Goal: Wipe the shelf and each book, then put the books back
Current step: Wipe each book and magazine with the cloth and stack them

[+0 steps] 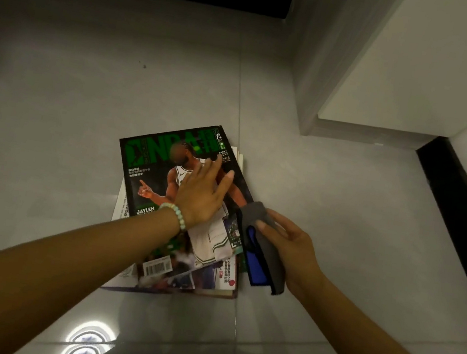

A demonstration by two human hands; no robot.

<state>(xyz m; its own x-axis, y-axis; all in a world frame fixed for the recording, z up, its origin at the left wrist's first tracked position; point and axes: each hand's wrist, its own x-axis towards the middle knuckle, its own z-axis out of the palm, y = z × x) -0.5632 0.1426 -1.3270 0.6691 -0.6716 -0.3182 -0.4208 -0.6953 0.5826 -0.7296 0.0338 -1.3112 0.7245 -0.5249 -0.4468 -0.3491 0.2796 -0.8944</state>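
While the left hand [202, 196] lies on the cover of the top magazine [163, 173], its grip is apart: the fingers are straight and spread, pointing toward the far right corner of the cover, and they hold nothing. A bracelet [174, 213] of pale beads sits on that wrist. The magazine has a black cover with green lettering and a basketball player in a white kit. It lies face up and a little askew on a stack of books [211, 281], which rests on the grey tiled floor [87, 96]. The lower books show along the left side, the near edge and the far right corner, and a barcode shows near the forearm.

Just beside the right edge of the stack, the right hand [294, 245] has its grip clamped on a cloth [267, 259], with the thumb on top and the fingers curled beneath. The cloth is grey with a bright blue part, folded, and its far end overlaps the magazine's right edge. The two hands are near each other but apart.

On the far right stands a white cabinet [421, 68], with black skirting [455, 214] along the right wall. A round lamp reflection [89, 336] shines on the near tiles.
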